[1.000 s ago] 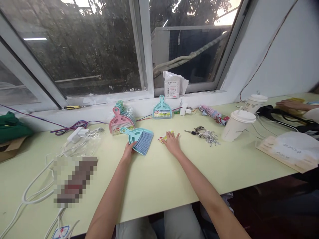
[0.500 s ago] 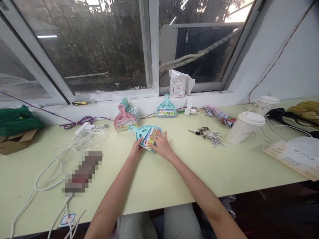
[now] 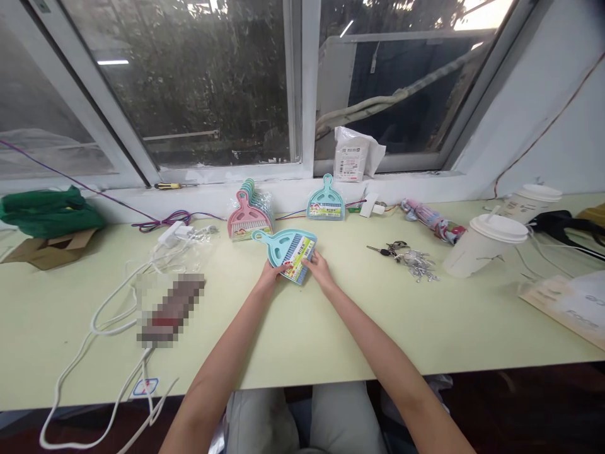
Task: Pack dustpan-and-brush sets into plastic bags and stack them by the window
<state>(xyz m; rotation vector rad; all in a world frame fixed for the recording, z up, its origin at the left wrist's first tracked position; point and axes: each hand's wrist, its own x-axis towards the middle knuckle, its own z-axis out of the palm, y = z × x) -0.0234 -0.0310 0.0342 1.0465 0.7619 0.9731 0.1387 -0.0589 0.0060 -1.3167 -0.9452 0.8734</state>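
Observation:
Both my hands hold a turquoise mini dustpan with a small brush and a printed label (image 3: pixel 280 243), tilted with its handle toward the upper left. My left hand (image 3: pixel 271 275) grips its lower left edge, thumb over the front. On the right edge my right hand (image 3: pixel 319 270) is closed, its thumb near the label. Just behind stands a row of wrapped dustpan sets, with a pink dustpan (image 3: pixel 244 217) in front and turquoise ones behind it. A single turquoise dustpan set (image 3: pixel 326 203) leans against the wall below the window.
White cables (image 3: pixel 101 325) and a blurred-out object (image 3: pixel 174 309) lie at left, near a green cloth (image 3: pixel 51 211) over a cardboard box (image 3: pixel 51 249). To the right are keys (image 3: pixel 401 252), a folded umbrella (image 3: pixel 432 221), lidded cups (image 3: pixel 486 246) and a paper bag (image 3: pixel 567 309).
My right hand has moved from lying spread across the label to gripping the dustpan's right edge. The dustpan has turned slightly, and the camera view has shifted left.

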